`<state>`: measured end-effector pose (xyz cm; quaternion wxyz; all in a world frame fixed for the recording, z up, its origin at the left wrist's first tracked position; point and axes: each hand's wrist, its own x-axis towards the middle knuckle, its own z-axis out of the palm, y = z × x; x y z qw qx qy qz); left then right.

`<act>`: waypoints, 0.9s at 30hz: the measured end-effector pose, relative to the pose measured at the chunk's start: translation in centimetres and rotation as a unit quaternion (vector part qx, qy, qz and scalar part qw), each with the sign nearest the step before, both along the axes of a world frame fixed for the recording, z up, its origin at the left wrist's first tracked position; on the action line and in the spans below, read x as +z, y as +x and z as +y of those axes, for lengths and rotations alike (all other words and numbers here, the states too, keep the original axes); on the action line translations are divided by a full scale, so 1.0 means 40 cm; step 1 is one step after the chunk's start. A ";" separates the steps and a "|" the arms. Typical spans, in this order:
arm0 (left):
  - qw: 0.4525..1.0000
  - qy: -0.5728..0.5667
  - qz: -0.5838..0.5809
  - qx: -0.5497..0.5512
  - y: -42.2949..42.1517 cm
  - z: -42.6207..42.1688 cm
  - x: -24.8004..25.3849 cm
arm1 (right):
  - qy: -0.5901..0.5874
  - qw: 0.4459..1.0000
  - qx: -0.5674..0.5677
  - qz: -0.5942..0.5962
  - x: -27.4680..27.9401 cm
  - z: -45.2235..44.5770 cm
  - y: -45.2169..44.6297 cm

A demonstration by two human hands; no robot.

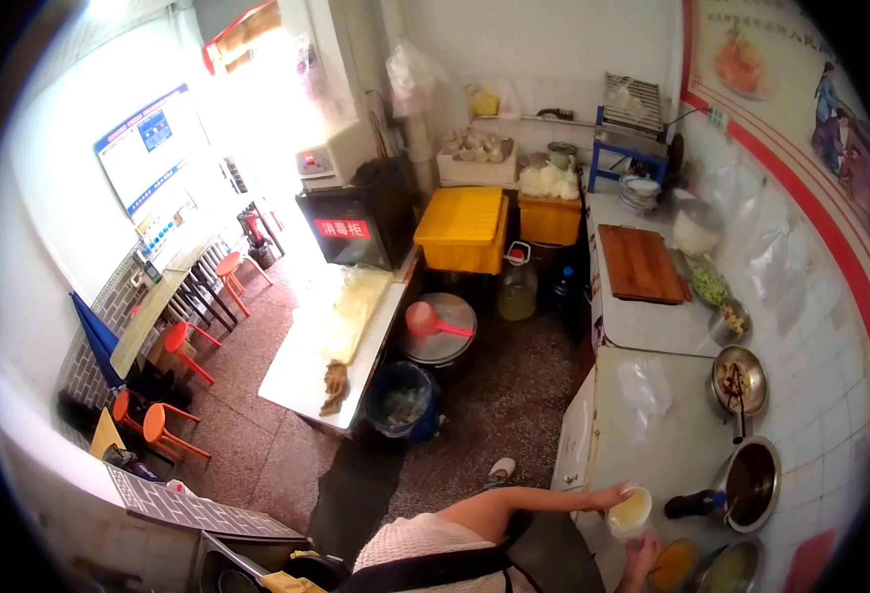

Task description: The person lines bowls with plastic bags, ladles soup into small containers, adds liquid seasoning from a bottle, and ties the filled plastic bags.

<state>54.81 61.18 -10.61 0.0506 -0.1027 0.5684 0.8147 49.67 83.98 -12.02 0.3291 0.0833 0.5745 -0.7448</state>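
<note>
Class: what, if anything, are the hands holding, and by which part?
A white bowl with yellow contents: the left hand grips it near the rim; the right hand is beside it, grip unclear.

1. You have strong daylight coming in through the doorway at upper left, burnt out to plain white.
2. Its glare washes out the nearby wall board.
3. Below the yellow bin, you get deep shadow that swallows detail.
4. Your wide lens bows the red stripe and blackens the corners.
5. Your left hand and the white bowl are well lit, but small and soft.
</note>
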 end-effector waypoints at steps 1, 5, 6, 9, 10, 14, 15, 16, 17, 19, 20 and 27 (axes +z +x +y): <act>0.999 0.005 -0.048 -0.016 0.012 -0.002 0.033 | 0.077 0.995 -0.034 0.050 0.037 -0.027 -0.006; 0.948 -0.305 0.015 0.093 -0.110 0.071 -0.321 | 0.150 0.978 -0.096 0.107 0.172 -0.118 0.005; 0.951 -0.298 -0.001 0.087 -0.112 0.051 -0.288 | 0.150 0.978 -0.094 0.107 0.141 -0.102 -0.023; 0.958 -0.275 -0.049 0.066 -0.105 0.004 -0.167 | 0.077 0.988 -0.048 0.127 0.052 -0.039 -0.111; 0.961 -0.236 -0.069 0.130 -0.101 0.000 -0.144 | 0.088 0.984 -0.044 0.146 0.065 -0.027 -0.119; 0.928 -0.259 -0.045 0.264 -0.081 -0.044 -0.080 | 0.078 0.969 -0.078 0.220 0.169 -0.024 -0.091; 0.928 -0.259 -0.046 0.265 -0.072 -0.057 -0.062 | 0.078 0.970 -0.077 0.219 0.183 -0.019 -0.090; 0.920 -0.297 0.017 0.254 -0.050 -0.067 -0.001 | 0.135 0.940 -0.056 0.310 0.194 -0.016 -0.090; 0.908 -0.333 0.079 0.241 -0.029 -0.071 0.067 | 0.190 0.898 -0.034 0.396 0.211 -0.011 -0.089; 0.924 -0.308 0.141 0.177 -0.008 -0.059 0.194 | 0.253 0.836 0.042 0.485 0.321 -0.031 -0.066; 0.932 -0.279 0.203 0.112 0.001 -0.042 0.257 | 0.310 0.756 0.117 0.565 0.387 -0.052 -0.047; 0.984 0.004 0.143 -0.109 -0.025 0.044 0.445 | 0.056 0.896 0.042 0.438 0.544 -0.071 -0.036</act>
